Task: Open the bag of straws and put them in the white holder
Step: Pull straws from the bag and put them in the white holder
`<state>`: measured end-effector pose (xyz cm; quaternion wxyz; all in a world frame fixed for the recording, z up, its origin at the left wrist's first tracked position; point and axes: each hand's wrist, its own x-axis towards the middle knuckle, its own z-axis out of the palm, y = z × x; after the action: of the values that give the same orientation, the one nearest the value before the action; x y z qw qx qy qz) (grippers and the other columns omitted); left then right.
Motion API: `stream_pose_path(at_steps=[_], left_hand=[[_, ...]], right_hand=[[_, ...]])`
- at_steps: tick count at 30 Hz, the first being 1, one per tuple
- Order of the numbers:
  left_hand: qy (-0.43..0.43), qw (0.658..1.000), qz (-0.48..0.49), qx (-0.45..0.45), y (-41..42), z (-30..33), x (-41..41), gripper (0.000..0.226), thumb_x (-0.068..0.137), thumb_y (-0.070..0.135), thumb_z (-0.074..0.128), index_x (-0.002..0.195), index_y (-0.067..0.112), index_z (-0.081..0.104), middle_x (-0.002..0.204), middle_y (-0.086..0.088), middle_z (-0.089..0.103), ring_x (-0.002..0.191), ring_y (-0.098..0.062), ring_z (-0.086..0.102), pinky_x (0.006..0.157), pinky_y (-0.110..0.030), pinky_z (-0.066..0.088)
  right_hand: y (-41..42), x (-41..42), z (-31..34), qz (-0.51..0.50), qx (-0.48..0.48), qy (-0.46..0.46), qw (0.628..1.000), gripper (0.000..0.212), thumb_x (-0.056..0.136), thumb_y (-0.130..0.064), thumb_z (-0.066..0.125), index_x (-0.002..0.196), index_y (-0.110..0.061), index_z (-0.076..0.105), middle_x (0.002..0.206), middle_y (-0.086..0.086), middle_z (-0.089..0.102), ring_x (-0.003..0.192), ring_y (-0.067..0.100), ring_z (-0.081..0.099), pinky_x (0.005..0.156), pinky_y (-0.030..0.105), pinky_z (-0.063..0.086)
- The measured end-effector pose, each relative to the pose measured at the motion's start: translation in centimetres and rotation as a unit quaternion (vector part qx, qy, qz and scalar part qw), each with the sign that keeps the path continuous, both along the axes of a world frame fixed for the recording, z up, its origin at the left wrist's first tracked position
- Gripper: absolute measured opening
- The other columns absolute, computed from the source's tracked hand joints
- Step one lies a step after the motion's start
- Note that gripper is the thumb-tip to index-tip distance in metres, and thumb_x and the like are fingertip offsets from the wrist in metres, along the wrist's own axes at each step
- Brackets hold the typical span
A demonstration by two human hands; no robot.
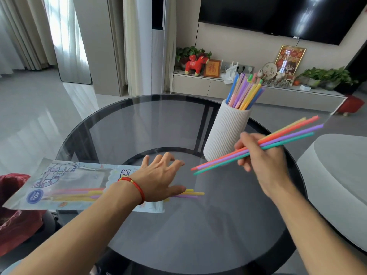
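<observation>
The white ribbed holder (224,133) stands on the round glass table (139,120), right of centre, with several coloured straws (245,92) upright in it. My right hand (264,155) grips a bundle of several straws (288,136), slanted low-left to high-right, just in front of and to the right of the holder. The printed straw bag (65,183) lies flat at the table's left edge, its mouth to the right; a few yellow and purple straws (190,193) stick out of it. My left hand (160,175) hovers over the bag's mouth, fingers spread, holding nothing.
A red bag (14,215) sits low at the left beside the table. A grey rounded seat (341,175) stands to the right. Beyond the table are a low TV cabinet (238,90) with ornaments and plants, and a wall television.
</observation>
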<state>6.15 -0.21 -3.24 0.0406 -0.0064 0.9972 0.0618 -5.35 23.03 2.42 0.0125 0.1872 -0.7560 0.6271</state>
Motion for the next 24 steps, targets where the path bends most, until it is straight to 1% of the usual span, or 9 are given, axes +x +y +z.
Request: stream_pose_path(at_steps=[3,5,8,11,15,17,19,21,24], left_hand=[[-0.008,1.0,-0.004,-0.007,0.3,0.0,0.1,0.068,0.092,0.066,0.041,0.149,0.032,0.025,0.149,-0.004,0.028,0.134,-0.025,0.032,0.114,-0.06,0.022],[-0.006,1.0,-0.008,0.002,0.6,0.1,0.0,0.066,0.093,0.065,0.041,0.149,0.033,0.025,0.15,-0.004,0.027,0.135,-0.026,0.031,0.114,-0.06,0.022],[-0.007,1.0,-0.01,0.006,0.8,0.2,-0.1,0.063,0.095,0.061,0.043,0.149,0.032,0.027,0.153,-0.006,0.024,0.138,-0.027,0.028,0.115,-0.061,0.021],[-0.006,1.0,-0.012,0.011,0.7,0.1,-0.1,0.061,0.096,0.057,0.045,0.149,0.032,0.029,0.154,-0.007,0.023,0.14,-0.028,0.027,0.115,-0.062,0.021],[-0.005,1.0,-0.014,0.017,0.6,0.2,-0.1,0.058,0.096,0.056,0.045,0.148,0.033,0.031,0.154,-0.007,0.024,0.14,-0.028,0.027,0.115,-0.062,0.022],[-0.001,1.0,-0.017,0.011,0.6,0.3,0.0,0.058,0.096,0.055,0.045,0.147,0.033,0.032,0.154,-0.008,0.025,0.14,-0.028,0.028,0.114,-0.061,0.023],[0.009,1.0,-0.018,0.011,0.6,0.2,0.0,0.057,0.096,0.055,0.045,0.147,0.032,0.032,0.152,-0.008,0.027,0.139,-0.028,0.029,0.114,-0.06,0.025],[0.042,0.998,-0.023,0.029,0.8,0.4,-0.2,0.056,0.096,0.052,0.047,0.147,0.032,0.032,0.15,-0.006,0.031,0.134,-0.027,0.034,0.112,-0.055,0.03],[0.155,0.983,-0.05,0.089,1.1,1.1,-0.5,0.051,0.092,0.037,0.053,0.14,0.029,0.038,0.138,-0.001,0.04,0.119,-0.024,0.043,0.102,-0.044,0.042]], right_hand=[[0.8,-0.2,2.7,-0.014,0.107,0.123,0.987,0.035,0.103,-0.027,0.061,0.076,-0.008,0.071,0.063,-0.002,0.069,0.052,0.013,0.067,0.046,0.02,0.053],[0.2,-0.5,3.4,-0.009,0.196,0.174,0.965,0.037,0.101,-0.029,0.06,0.07,-0.01,0.07,0.063,0.002,0.069,0.054,0.016,0.068,0.049,0.029,0.057],[-1.6,-0.7,1.5,0.001,0.284,0.184,0.941,0.044,0.097,-0.031,0.059,0.065,0.0,0.063,0.06,0.014,0.063,0.056,0.028,0.064,0.052,0.038,0.055],[-2.4,-0.8,-1.2,0.029,0.314,0.153,0.936,0.05,0.098,-0.032,0.058,0.063,0.003,0.053,0.062,0.021,0.059,0.061,0.036,0.061,0.057,0.043,0.056],[-1.9,-1.2,-1.9,0.016,0.282,0.147,0.948,0.044,0.098,-0.03,0.058,0.068,0.003,0.061,0.061,0.02,0.064,0.058,0.035,0.065,0.057,0.049,0.058],[-1.6,-0.6,-2.2,0.023,0.265,0.128,0.955,0.039,0.099,-0.023,0.059,0.068,0.0,0.064,0.058,0.017,0.065,0.052,0.03,0.067,0.053,0.049,0.059],[-1.2,-0.1,-2.2,0.023,0.238,0.103,0.966,0.036,0.1,-0.018,0.061,0.067,-0.005,0.065,0.054,0.012,0.065,0.046,0.019,0.066,0.049,0.044,0.058],[-0.6,-0.2,-1.3,-0.004,0.165,0.084,0.983,0.034,0.101,-0.018,0.061,0.069,-0.007,0.066,0.052,0.007,0.065,0.043,0.014,0.063,0.05,0.037,0.055],[0.3,-0.9,1.5,-0.068,0.013,0.084,0.994,0.036,0.105,-0.025,0.058,0.076,-0.007,0.068,0.058,0.006,0.068,0.049,0.02,0.062,0.051,0.031,0.055]])
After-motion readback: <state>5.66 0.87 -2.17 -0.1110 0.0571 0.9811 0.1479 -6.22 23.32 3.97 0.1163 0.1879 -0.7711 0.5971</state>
